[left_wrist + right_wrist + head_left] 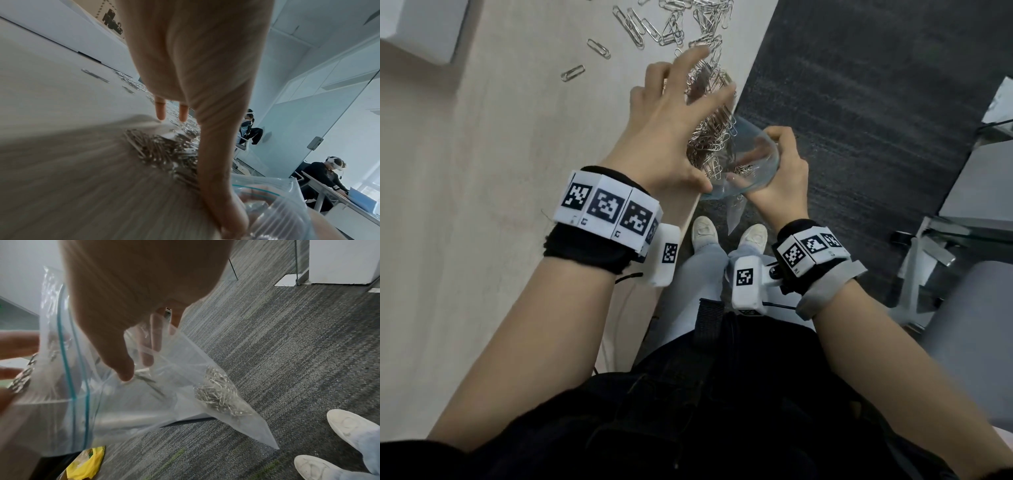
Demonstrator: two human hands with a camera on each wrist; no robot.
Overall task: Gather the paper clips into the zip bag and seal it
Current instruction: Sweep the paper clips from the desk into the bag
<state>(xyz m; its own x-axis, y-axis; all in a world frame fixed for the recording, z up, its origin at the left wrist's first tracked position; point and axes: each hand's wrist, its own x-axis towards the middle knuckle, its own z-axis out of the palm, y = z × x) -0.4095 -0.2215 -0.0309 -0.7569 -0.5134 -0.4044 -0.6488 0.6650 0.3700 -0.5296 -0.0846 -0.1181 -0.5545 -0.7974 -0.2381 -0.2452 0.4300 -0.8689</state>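
Pale wood-grain table (pixel 465 178) on the left of the head view, dark grey carpet (pixel 859 113) to its right past the edge. Zip bag (pixel 127 402) off the table edge, mouth open and up against the edge, lower corner hanging over the carpet; clear plastic, teal zip line near the mouth. Left hand (pixel 671 130) over the table edge, fingers spread and mostly straight, cupped loosely over a heap of paper clips (pixel 709 137) right at the bag mouth; gripping nothing. Right hand (pixel 780 174) pinching the bag rim, thumb outside, fingers curled inside the mouth in the right wrist view. Clump of clips (pixel 218 394) already low in the bag. More clips (pixel 671 20) scattered farther up the table, a few singles apart from the heap. White shoes (pixel 349 426) on the carpet below the bag.
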